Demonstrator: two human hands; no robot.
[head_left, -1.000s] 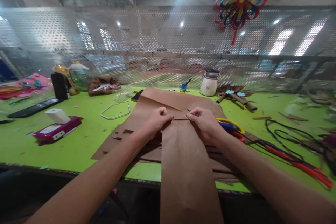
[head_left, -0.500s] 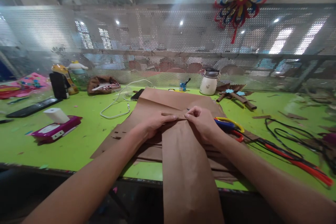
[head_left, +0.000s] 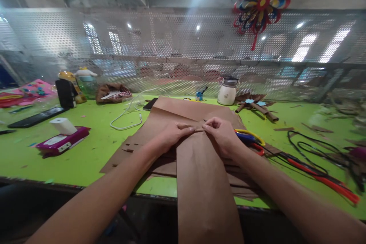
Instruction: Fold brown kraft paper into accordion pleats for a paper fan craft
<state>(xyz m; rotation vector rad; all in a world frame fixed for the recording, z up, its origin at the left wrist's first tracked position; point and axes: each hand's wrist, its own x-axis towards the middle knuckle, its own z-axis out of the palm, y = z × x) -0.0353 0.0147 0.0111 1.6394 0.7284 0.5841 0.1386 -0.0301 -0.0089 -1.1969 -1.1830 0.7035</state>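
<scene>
Where the green table [head_left: 94,167] fills the near view, a brown paper stack [head_left: 197,107] comes next, loose-leaved. Long brown paper strip [head_left: 206,187]: far end on the stack, near length hanging past the table's front edge; judged light, springy, dry to grip, easily creased or torn; best held flat by both ends of its fold. Left hand [head_left: 171,135]: thumb and forefinger nearly together on the fold's left end, other fingers hidden. Right hand [head_left: 221,133]: thumb and fingertips pinched tight at the right end. Fold [head_left: 199,130]: narrow, crosswise, between the hands.

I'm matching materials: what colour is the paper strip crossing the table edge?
The paper strip is plain brown, best seen in the head view.
</scene>
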